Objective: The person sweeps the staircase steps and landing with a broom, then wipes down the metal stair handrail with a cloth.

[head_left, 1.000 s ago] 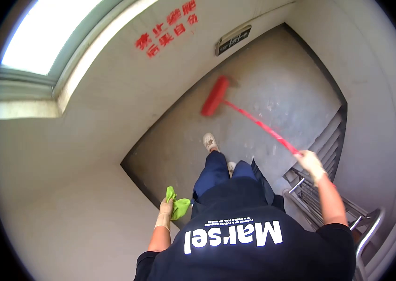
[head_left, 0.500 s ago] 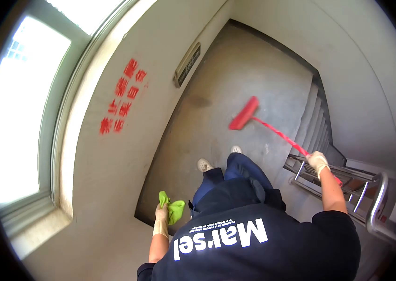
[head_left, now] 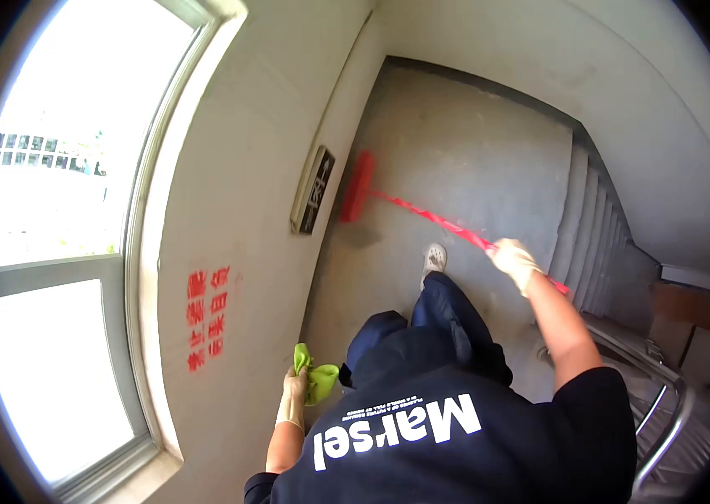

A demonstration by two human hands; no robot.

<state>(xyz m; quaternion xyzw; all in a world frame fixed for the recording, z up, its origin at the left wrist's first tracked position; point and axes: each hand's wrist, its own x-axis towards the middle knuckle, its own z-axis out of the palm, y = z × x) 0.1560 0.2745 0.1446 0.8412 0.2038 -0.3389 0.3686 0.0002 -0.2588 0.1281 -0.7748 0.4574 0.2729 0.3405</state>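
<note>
The red broom (head_left: 356,188) was at the left side of the landing floor (head_left: 464,151), its blurred head beside the left wall (head_left: 241,151), near the low-mounted sign (head_left: 313,191). Whether the bristles touched the floor could not be determined. The right hand (head_left: 514,259), in a pale glove, was closed around the handle, whose end projected past the grip to the right. The left hand (head_left: 293,388), also gloved, held a bunched green cloth (head_left: 319,384) near that wall. A flight of stairs (head_left: 594,227) descended at right; a metal railing (head_left: 678,420) stood at near right.
</note>
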